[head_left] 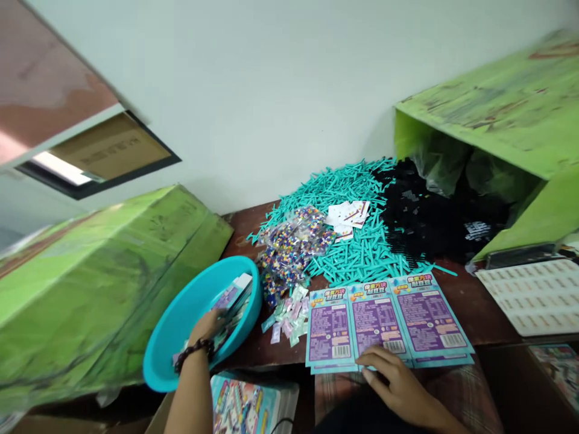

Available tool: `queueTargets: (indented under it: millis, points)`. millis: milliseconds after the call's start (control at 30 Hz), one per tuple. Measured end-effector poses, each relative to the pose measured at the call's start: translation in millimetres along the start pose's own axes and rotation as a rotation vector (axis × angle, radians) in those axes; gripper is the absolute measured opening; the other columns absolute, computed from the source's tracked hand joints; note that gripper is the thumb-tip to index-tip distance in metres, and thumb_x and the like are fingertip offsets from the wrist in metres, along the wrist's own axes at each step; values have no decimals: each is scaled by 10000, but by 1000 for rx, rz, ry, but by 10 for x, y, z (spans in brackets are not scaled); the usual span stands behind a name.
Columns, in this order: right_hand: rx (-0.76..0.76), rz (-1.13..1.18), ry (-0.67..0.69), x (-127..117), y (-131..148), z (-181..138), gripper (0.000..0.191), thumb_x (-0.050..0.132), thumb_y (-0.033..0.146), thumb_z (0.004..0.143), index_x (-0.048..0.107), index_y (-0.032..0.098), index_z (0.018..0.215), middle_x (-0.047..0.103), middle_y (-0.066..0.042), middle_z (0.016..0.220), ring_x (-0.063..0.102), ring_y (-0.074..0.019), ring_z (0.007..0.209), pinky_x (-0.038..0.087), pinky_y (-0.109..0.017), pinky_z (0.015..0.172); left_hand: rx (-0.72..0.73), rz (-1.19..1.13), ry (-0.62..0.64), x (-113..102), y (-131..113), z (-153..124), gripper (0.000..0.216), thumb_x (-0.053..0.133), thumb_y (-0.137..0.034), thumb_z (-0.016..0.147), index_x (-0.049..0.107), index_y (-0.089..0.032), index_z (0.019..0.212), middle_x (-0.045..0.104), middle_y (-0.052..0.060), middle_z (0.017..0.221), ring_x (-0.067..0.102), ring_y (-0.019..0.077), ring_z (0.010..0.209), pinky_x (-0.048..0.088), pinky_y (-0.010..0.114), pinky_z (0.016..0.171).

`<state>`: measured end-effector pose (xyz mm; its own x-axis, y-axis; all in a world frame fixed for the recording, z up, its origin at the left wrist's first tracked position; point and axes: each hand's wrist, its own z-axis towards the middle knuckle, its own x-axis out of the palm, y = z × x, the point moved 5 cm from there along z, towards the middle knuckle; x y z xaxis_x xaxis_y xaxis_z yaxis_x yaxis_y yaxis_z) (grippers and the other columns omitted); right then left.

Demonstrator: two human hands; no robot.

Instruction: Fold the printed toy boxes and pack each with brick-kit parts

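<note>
Two hands at a dark wooden table [470, 301] below a white wall [271, 90].
Left hand [205, 325] grips printed packets [233, 298] in a teal basin [156, 361]; right hand [398, 386] lies open on purple printed cards [389, 319], near heaped teal plastic pieces [353, 253].

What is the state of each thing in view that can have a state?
left hand, touching packets in basin
right hand, resting on cards
basin, holding packets
cards, three overlapping, lying flat
bag, full of coloured pieces
teal sticks, loose in a heap
black pieces, loose in a heap
</note>
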<state>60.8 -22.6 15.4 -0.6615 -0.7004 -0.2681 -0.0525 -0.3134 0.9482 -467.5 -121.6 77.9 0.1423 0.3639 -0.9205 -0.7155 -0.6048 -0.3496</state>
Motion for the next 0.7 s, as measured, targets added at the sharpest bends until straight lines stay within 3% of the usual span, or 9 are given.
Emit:
queueTargets:
  millis: [133,233,333,400,433,500,600,667,700]
  points:
    - [133,125,-97,-52,-153,3,297,539,419,1014,768,274,1136,766,-87,1081,714,-271,1073,550,-422,993,-80,181,-132,-483,-185,-125,277,537,-465,774,715,-257,820,538,40,490,644,367,583,546,605,714]
    - [178,304,-149,0,-194,62,436,574,532,985,685,294,1333,758,-108,1143,708,-284,1091,517,-479,1039,-77,274,-361,-746,-535,-450,581,399,-554,873,627,-382,1380,652,37,599,712,477,803,539,690,765]
    - [95,522,-71,147,-75,227,773,648,655,907,436,330,1575,637,-154,1428,651,-301,1249,482,-506,1082,-7,256,-526,-549,-1031,-978,695,404,-548,932,268,-505,1612,781,40,1120,698,485,1096,556,712,833]
    - [6,631,-29,257,35,346,1104,738,750,775,220,339,1660,412,-173,1639,515,-340,1431,440,-533,1130,175,67,-618,-201,-1437,-1390,725,574,-476,910,297,-570,1573,726,7,1306,710,440,1117,602,684,849]
    - [-21,666,-51,299,65,395,1230,772,785,703,155,343,1671,323,-161,1688,449,-356,1485,426,-544,1145,331,-54,-582,25,-1667,-1581,722,650,-419,885,372,-603,1525,742,-22,1265,735,405,1074,642,631,832]
    - [-9,697,-178,348,37,454,1243,779,808,659,179,388,1663,349,-92,1685,438,-343,1498,451,-521,1141,616,-332,-271,518,-2117,-1891,635,721,-327,860,557,-556,1428,750,-8,1238,734,369,1094,675,531,875]
    - [145,681,-420,327,-151,443,805,586,756,875,389,439,1588,632,-31,1466,594,-298,1365,556,-461,1054,872,-540,218,1000,-2621,-2213,564,659,-230,902,613,-453,1418,717,61,1290,654,364,1240,613,537,1026]
    - [245,701,-607,229,-261,387,669,513,698,950,478,388,1541,712,-48,1348,646,-308,1289,574,-464,1040,913,-492,334,1079,-2732,-2241,565,632,-238,915,599,-511,1408,711,64,1299,627,363,1272,581,569,1053]
    - [266,731,-698,168,-283,354,658,529,677,954,498,354,1526,723,-57,1327,653,-316,1275,561,-474,1061,858,-477,276,1044,-2704,-2174,554,657,-265,904,610,-542,1381,707,61,1312,607,371,1297,549,595,1080]
